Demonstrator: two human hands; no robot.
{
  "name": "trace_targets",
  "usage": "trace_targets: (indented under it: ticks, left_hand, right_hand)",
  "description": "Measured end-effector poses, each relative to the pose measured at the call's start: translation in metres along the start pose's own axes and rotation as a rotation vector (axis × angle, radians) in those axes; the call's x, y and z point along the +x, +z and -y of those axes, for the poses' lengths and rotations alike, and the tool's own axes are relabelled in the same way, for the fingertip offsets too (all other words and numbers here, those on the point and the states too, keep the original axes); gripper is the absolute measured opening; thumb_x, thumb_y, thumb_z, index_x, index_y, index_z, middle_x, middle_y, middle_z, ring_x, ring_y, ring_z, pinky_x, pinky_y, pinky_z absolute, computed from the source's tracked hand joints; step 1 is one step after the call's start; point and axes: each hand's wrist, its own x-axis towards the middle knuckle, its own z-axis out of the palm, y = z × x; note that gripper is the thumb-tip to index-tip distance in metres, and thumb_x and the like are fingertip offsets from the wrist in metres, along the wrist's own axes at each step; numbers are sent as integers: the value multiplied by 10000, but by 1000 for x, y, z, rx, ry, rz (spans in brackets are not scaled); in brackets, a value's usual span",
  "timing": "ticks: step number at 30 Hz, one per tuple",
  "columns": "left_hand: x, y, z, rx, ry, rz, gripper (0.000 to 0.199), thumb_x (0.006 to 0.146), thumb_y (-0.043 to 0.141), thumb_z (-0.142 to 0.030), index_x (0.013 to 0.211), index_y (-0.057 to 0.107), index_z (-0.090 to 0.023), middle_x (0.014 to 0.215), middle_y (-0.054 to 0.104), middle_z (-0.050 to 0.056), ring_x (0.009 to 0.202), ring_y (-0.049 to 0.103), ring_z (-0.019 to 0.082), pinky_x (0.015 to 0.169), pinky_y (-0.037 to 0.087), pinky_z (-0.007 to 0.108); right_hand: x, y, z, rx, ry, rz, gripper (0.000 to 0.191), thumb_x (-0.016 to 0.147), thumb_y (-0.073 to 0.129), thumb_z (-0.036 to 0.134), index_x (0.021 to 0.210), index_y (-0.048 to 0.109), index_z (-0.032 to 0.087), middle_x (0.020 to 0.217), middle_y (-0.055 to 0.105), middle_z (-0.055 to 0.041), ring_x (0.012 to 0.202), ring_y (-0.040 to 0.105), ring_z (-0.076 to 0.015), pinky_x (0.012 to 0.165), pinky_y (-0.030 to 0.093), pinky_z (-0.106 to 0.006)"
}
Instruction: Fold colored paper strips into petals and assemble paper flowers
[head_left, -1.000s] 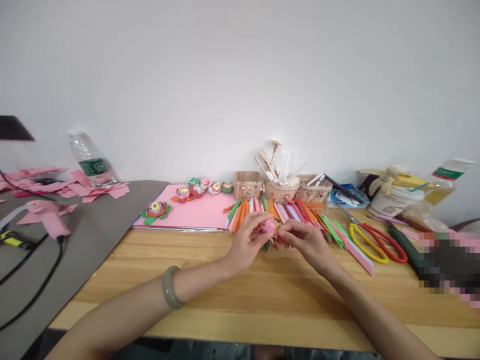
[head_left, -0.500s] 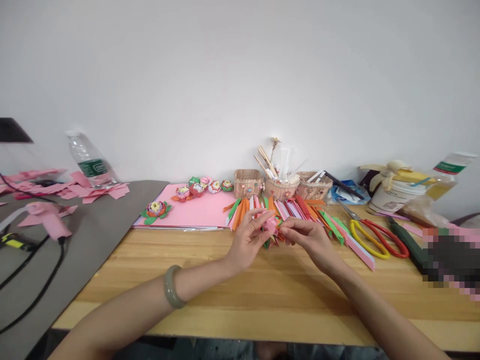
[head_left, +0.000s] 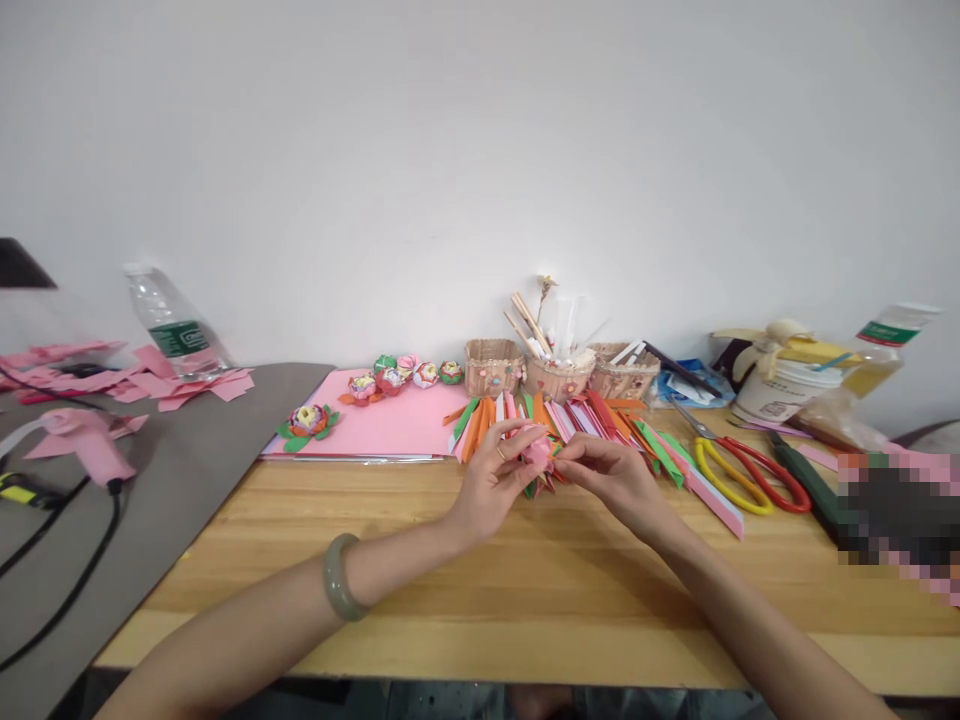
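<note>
Between my hands is a paper flower (head_left: 538, 453) with pink petals and green and orange ones lower down. My left hand (head_left: 491, 480) grips it from the left, fingers curled round its top and side. At its right edge, my right hand (head_left: 611, 478) pinches with thumb and forefinger; the fingertips touch the petals, and any small piece between them is hidden. Just behind lie folded paper strips (head_left: 585, 415) in orange, green, red, pink and lilac. Several finished paper flowers (head_left: 390, 380) and one larger open flower (head_left: 307, 422) sit on a pink paper sheet (head_left: 409, 425).
Three small woven baskets (head_left: 491, 368) stand along the wall, some with sticks and pens. To the right are scissors (head_left: 731, 475), a dark green tool (head_left: 806, 485) and a paper cup (head_left: 780, 392). A pink glue gun (head_left: 94, 445) and plastic bottle (head_left: 176, 330) are at left.
The whole view has shifted slightly to the left. My hands stay on the paper flower, with only small finger movement at its right edge.
</note>
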Motion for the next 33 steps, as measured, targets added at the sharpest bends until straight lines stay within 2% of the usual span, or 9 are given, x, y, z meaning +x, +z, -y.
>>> trace_targets:
  ticks: [12, 18, 23, 33]
  left_hand:
    - [1, -2, 1, 33, 6, 19, 359, 799, 549, -288, 1157, 552, -307, 1194, 435, 70, 1137, 450, 212, 880, 477, 349]
    - [2, -5, 4, -19, -26, 56, 458, 786, 569, -285, 1233, 471, -305, 1204, 429, 65, 1103, 469, 195, 882, 473, 338]
    - [2, -4, 3, -54, -88, 35, 491, 753, 607, -315, 1223, 477, -261, 1230, 438, 80, 1068, 498, 209, 888, 461, 355]
    - [4, -3, 7, -59, -90, -24, 440, 756, 607, -284, 1178, 498, -229, 1204, 454, 77, 1083, 487, 202, 925, 416, 326]
  right_hand:
    - [-1, 0, 3, 46, 43, 14, 227, 762, 607, 364, 666, 631, 160, 679, 612, -26, 659, 575, -156, 642, 453, -281]
    - [-2, 1, 4, 50, 39, 11, 203, 768, 606, 334, 667, 624, 159, 674, 608, -24, 655, 568, -153, 631, 445, -277]
    - [-2, 1, 5, 12, 15, -2, 194, 756, 626, 327, 654, 619, 163, 666, 604, -25, 648, 554, -155, 619, 429, -275]
    - [0, 2, 9, -94, -59, 5, 227, 821, 539, 340, 718, 657, 175, 703, 610, -40, 666, 555, -164, 636, 416, -279]
